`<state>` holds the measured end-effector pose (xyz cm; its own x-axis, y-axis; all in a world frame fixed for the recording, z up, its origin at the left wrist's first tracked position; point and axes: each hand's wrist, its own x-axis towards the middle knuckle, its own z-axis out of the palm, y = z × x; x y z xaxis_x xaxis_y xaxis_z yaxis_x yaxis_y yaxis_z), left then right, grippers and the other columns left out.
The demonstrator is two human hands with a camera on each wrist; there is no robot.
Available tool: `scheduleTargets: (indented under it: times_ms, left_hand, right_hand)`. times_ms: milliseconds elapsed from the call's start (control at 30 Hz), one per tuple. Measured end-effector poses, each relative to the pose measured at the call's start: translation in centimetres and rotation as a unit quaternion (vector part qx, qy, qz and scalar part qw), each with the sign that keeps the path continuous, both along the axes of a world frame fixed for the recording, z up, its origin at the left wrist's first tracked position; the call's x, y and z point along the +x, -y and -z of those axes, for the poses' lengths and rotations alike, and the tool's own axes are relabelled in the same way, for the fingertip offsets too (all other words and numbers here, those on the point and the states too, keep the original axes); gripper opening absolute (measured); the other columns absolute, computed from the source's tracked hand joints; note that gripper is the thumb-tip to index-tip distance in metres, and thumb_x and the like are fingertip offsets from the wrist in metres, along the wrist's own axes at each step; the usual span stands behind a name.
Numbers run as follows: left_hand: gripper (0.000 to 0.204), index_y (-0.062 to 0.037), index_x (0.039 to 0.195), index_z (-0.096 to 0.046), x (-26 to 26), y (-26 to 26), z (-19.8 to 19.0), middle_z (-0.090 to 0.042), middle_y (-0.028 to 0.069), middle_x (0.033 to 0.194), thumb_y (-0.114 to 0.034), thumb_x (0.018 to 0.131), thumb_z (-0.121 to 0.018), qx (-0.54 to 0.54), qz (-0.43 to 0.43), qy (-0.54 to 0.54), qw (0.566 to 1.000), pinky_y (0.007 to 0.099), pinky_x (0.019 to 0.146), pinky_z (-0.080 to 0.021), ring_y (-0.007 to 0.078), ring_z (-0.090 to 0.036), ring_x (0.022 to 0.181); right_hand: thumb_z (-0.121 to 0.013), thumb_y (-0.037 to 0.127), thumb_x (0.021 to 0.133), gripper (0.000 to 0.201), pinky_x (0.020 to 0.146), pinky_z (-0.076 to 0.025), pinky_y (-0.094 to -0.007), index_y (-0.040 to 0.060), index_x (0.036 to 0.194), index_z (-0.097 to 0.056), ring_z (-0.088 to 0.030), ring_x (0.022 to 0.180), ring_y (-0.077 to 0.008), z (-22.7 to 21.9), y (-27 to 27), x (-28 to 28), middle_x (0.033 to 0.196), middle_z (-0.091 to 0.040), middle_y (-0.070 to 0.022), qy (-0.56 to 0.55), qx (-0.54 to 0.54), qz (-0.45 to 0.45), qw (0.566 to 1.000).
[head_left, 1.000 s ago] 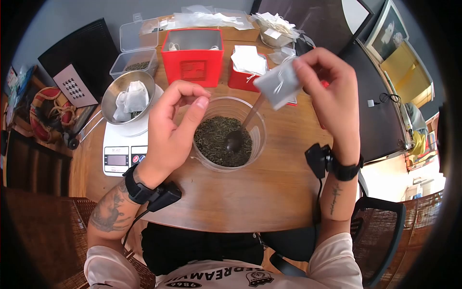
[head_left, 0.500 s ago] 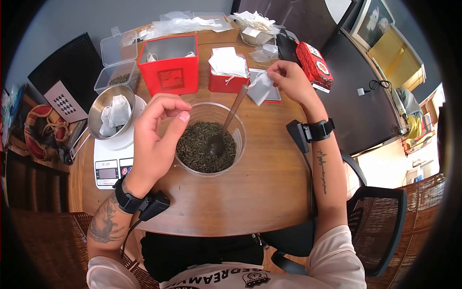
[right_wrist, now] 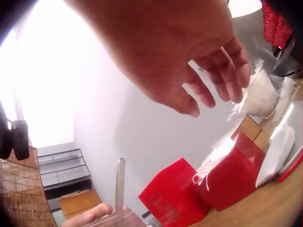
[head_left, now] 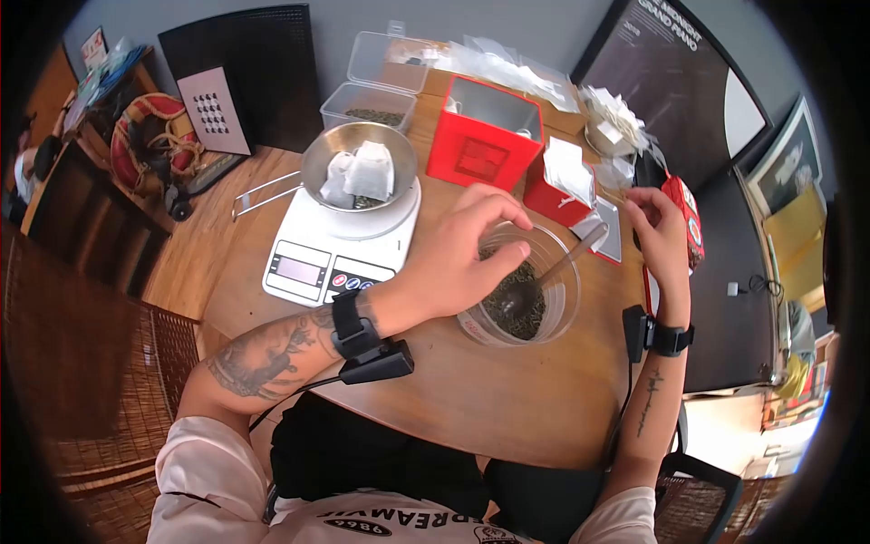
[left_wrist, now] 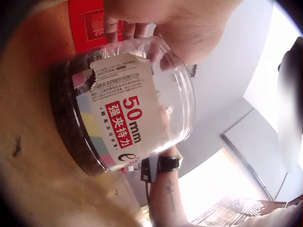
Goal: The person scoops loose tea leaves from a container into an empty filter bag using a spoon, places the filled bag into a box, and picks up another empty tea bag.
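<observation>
My left hand [head_left: 458,258] hovers empty at the near-left rim of a clear plastic tub [head_left: 569,299], fingers loosely bent. Dried tea leaves [head_left: 517,328] fill the tub's lower part, and a spoon [head_left: 521,297] leans in them. In the left wrist view the tub's label [left_wrist: 120,111] faces the camera below the hand. My right hand [head_left: 664,240] is empty and raised, its fingers relaxed. Near it, a white tea bag [right_wrist: 276,153] lies on a grey, red-edged tray [head_left: 610,243] beside a red box of white bags [head_left: 569,168].
A white kitchen scale [head_left: 304,238] bears a metal strainer [head_left: 403,154] with filled tea bags [head_left: 370,172]. Behind stand a larger red box [head_left: 480,150], a lidded plastic container [head_left: 335,104] and a bowl of white bags [head_left: 616,127]. A red packet [head_left: 684,218] sits at the right.
My right hand has carried the tea bag down to the grey tray, let go and lifted away. The left hand stays by the tub. The head view has turned left.
</observation>
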<state>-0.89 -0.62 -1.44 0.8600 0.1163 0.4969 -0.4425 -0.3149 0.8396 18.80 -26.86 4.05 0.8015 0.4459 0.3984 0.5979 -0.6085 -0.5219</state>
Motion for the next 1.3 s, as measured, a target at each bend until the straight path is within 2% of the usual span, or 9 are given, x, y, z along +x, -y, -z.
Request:
scheduleTargets:
  times_ms: [200, 300, 433, 767, 1000, 1033, 1167, 1267, 1300]
  left_hand:
    - [0.029, -0.0067, 0.117, -0.062, 0.2, 0.1, 0.7, -0.058, 0.0048, 0.117, -0.016, 0.091, -0.070, -0.060, 0.021, -0.028, 0.998, 0.0281, 0.081, -0.046, 0.0142, -0.057, 0.098]
    - [0.031, -0.0053, 0.119, -0.061, 0.9, 0.2, 1.5, -0.059, 0.0053, 0.116, -0.007, 0.088, -0.065, -0.065, 0.039, -0.050, 0.996, 0.0296, 0.086, -0.048, 0.0147, -0.059, 0.102]
    - [0.040, -0.0020, 0.124, -0.058, 1.1, 0.6, 1.9, -0.060, 0.0085, 0.124, 0.005, 0.085, -0.053, -0.185, 0.104, -0.087, 0.973, 0.0316, 0.097, -0.048, 0.0172, -0.058, 0.118]
    - [0.050, -0.0005, 0.128, -0.056, 1.5, 0.7, 2.7, -0.060, 0.0121, 0.132, 0.011, 0.081, -0.046, -0.227, 0.119, -0.088, 0.963, 0.0341, 0.103, -0.046, 0.0230, -0.054, 0.131]
    - [0.049, -0.0010, 0.128, -0.057, 1.1, 0.5, 1.9, -0.061, 0.0124, 0.130, 0.010, 0.081, -0.045, -0.225, 0.119, -0.108, 0.961, 0.0346, 0.104, -0.045, 0.0240, -0.055, 0.131]
    - [0.049, -0.0011, 0.127, -0.057, 1.2, 0.5, 2.1, -0.061, 0.0126, 0.130, 0.010, 0.081, -0.046, -0.225, 0.124, -0.104, 0.961, 0.0347, 0.103, -0.045, 0.0241, -0.055, 0.130]
    - [0.046, -0.0009, 0.126, -0.057, 1.2, 0.6, 2.0, -0.063, 0.0129, 0.127, 0.008, 0.083, -0.046, -0.228, 0.125, -0.104, 0.960, 0.0347, 0.101, -0.047, 0.0235, -0.058, 0.127]
    - [0.041, -0.0012, 0.124, -0.058, 1.0, 0.7, 2.0, -0.065, 0.0138, 0.123, 0.006, 0.085, -0.048, -0.191, 0.097, -0.076, 0.974, 0.0354, 0.099, -0.048, 0.0244, -0.061, 0.122]
    - [0.038, -0.0011, 0.123, -0.058, 1.1, 0.9, 2.4, -0.066, 0.0151, 0.121, 0.005, 0.086, -0.049, -0.194, 0.097, -0.063, 0.974, 0.0359, 0.099, -0.048, 0.0251, -0.062, 0.121]
  right_hand:
    - [-0.069, 0.013, 0.093, 0.021, 0.082, -0.051, -0.0272, -0.0003, 0.109, -0.069, -0.066, 0.088, -0.0127, -1.7, -1.4, -2.3, 0.098, -0.071, -0.0058, -0.013, 0.058, -0.017, 0.998]
    - [-0.067, 0.010, 0.095, 0.016, 0.082, -0.050, -0.0256, -0.0005, 0.106, -0.067, -0.065, 0.089, -0.0110, -2.9, -2.7, -4.9, 0.097, -0.069, -0.0041, 0.006, 0.084, -0.011, 0.996]
    - [-0.068, 0.005, 0.093, 0.010, 0.077, -0.050, -0.0248, -0.0025, 0.100, -0.068, -0.063, 0.083, -0.0101, -2.7, -4.7, -7.3, 0.090, -0.067, -0.0048, 0.022, 0.104, -0.062, 0.992]
    - [-0.072, 0.014, 0.085, 0.018, 0.069, -0.053, -0.0356, -0.0025, 0.094, -0.070, -0.067, 0.074, -0.0255, -6.2, -11.2, -6.0, 0.085, -0.070, -0.0169, 0.090, -0.073, -0.109, 0.987]
    - [-0.070, 0.016, 0.084, 0.020, 0.076, -0.054, -0.0437, -0.0013, 0.093, -0.072, -0.068, 0.081, -0.0353, -8.0, -16.7, -3.0, 0.087, -0.070, -0.0183, 0.150, -0.217, -0.145, 0.954]
    - [-0.071, 0.015, 0.086, 0.020, 0.074, -0.054, -0.0384, -0.0021, 0.097, -0.072, -0.069, 0.078, -0.0287, -7.6, -17.3, -2.4, 0.086, -0.069, -0.0156, 0.162, -0.237, -0.148, 0.946]
    - [-0.071, 0.016, 0.087, 0.021, 0.074, -0.054, -0.0379, -0.0023, 0.097, -0.072, -0.069, 0.077, -0.0284, -7.4, -19.5, -1.4, 0.086, -0.070, -0.0167, 0.136, -0.282, -0.171, 0.934]
    - [-0.071, 0.017, 0.090, 0.022, 0.073, -0.055, -0.0351, -0.0034, 0.100, -0.071, -0.069, 0.079, -0.0202, -9.0, -20.2, -2.5, 0.088, -0.072, -0.0145, 0.073, -0.195, -0.193, 0.959]
    - [-0.070, 0.020, 0.091, 0.023, 0.065, -0.053, -0.0348, -0.0024, 0.095, -0.071, -0.067, 0.070, -0.0173, -9.7, -19.8, -3.8, 0.075, -0.070, -0.0107, 0.078, -0.108, -0.217, 0.967]
